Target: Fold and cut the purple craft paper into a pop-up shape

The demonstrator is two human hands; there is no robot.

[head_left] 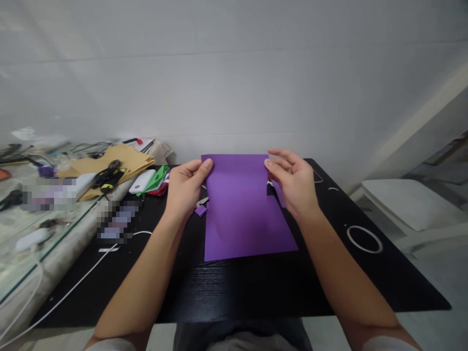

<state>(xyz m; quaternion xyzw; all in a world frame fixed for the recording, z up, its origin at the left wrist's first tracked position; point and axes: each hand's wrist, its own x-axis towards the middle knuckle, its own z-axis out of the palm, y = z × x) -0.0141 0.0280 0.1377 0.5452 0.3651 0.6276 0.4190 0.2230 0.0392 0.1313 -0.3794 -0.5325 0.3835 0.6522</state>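
Observation:
A sheet of purple paper (241,209) is held up by its two upper corners, its lower edge hanging toward me over the black table. My left hand (188,183) pinches the upper left corner between thumb and fingers. At the upper right corner my right hand (292,180) has its thumb on the paper, with some fingers partly spread behind. Beside the sheet's left edge lie a small purple paper scrap (201,210) and a metal blade tip, partly hidden. Behind the right side, a further purple piece and a dark object show in part.
Green and red paper pieces (158,179) lie by a white box-shaped item (142,181) at the back left. A white cable (86,275) crosses the table's left side. Brown envelopes (124,163) and cords crowd the glass-topped surface at left. A white stool (413,200) stands at right.

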